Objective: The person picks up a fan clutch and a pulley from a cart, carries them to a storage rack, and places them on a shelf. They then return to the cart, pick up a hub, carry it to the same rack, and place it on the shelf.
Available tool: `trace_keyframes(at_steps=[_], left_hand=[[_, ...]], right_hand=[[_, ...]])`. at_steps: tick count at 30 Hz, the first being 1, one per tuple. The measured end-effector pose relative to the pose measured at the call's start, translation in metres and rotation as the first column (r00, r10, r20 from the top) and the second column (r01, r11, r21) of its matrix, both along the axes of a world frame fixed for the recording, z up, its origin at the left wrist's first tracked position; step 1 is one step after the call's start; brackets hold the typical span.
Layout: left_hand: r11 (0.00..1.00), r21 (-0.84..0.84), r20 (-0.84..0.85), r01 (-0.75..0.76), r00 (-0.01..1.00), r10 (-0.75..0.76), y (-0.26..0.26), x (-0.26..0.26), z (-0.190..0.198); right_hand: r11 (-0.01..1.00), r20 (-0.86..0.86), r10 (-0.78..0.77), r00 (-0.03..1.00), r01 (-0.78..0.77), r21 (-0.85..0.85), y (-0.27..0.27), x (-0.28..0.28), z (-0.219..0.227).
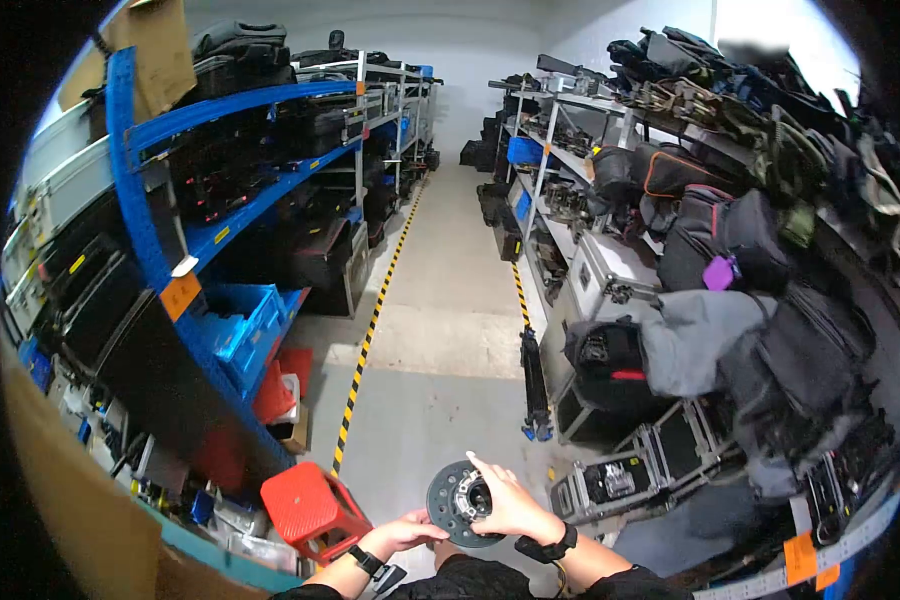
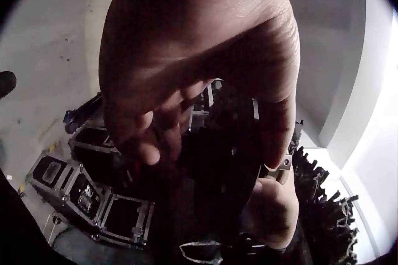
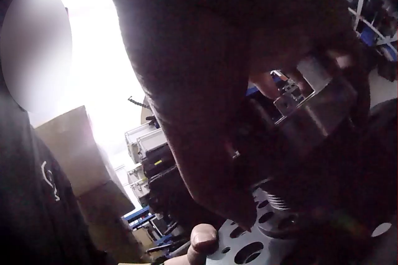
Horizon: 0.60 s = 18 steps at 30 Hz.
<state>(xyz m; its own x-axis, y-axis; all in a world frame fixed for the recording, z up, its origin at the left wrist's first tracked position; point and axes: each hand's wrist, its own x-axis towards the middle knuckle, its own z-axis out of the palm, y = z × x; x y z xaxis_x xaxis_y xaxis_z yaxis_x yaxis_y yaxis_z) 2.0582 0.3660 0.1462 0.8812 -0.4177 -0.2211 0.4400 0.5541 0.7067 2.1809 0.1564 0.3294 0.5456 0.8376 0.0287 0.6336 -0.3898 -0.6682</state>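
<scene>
A dark round plate with holes [image 1: 444, 503] and a metal clamp-like fitting [image 1: 467, 490] at its centre is held in front of the body. The left hand [image 1: 410, 530] grips its lower left rim, and the right hand [image 1: 510, 506] has its fingers curled round the central fitting. In the right wrist view the holed plate [image 3: 249, 246] shows at the bottom, a left thumb [image 3: 204, 238] at its edge, beneath the shadowed right hand [image 3: 205, 91]. The left wrist view shows the left hand [image 2: 199, 47] large, the right hand [image 2: 273, 209] beyond it.
A red stool [image 1: 305, 500] stands left of the hands. Blue shelving [image 1: 135, 180] with a blue crate [image 1: 245, 330] lines the left; bags and cases [image 1: 610, 275] fill the right. Open cases [image 1: 620, 478] lie at lower right, a folded black stand [image 1: 534, 385] near them. An aisle runs between striped tapes.
</scene>
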Motion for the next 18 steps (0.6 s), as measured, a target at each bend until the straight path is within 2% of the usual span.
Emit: trace_keyframes(at_steps=[2,4,5,8,9,11,13,16,18], left_hand=[[0.999,0.023,0.008,-0.034,0.999,0.033,0.027,0.053,0.012],[1.000,0.015,-0.063,-0.022,0.998,0.023,0.062,0.106,-0.006],[0.998,0.011,-0.131,-0.069,0.989,0.070,0.076,0.129,-0.011],[0.986,0.055,-0.136,-0.155,0.978,0.161,0.117,0.184,0.034],[0.984,0.045,-0.135,-0.170,0.975,0.174,0.135,0.203,0.021],[0.977,0.049,-0.153,-0.206,0.965,0.211,0.162,0.235,0.031],[0.959,0.047,-0.168,-0.279,0.944,0.283,0.184,0.270,0.037],[0.971,0.042,-0.104,-0.237,0.965,0.240,0.232,0.323,0.027],[0.964,0.072,-0.156,-0.255,0.952,0.263,0.257,0.361,0.028]], right_hand=[[1.000,0.011,0.004,1.000,-0.004,0.008,0.029,0.056,-0.006],[1.000,-0.006,0.028,1.000,-0.028,-0.009,0.062,0.112,-0.009],[0.999,0.048,0.039,0.998,-0.038,-0.020,0.080,0.139,-0.012],[0.995,0.029,0.094,0.995,-0.094,0.020,0.129,0.211,-0.003],[0.995,0.019,0.093,0.996,-0.093,0.024,0.144,0.231,-0.002],[0.987,0.031,0.129,0.991,-0.132,0.087,0.174,0.272,0.002],[0.989,0.020,0.137,0.990,-0.138,0.061,0.203,0.307,0.007],[0.987,0.020,0.142,0.990,-0.143,0.075,0.247,0.366,0.005],[0.981,0.006,0.166,0.986,-0.166,0.102,0.270,0.407,0.002]])
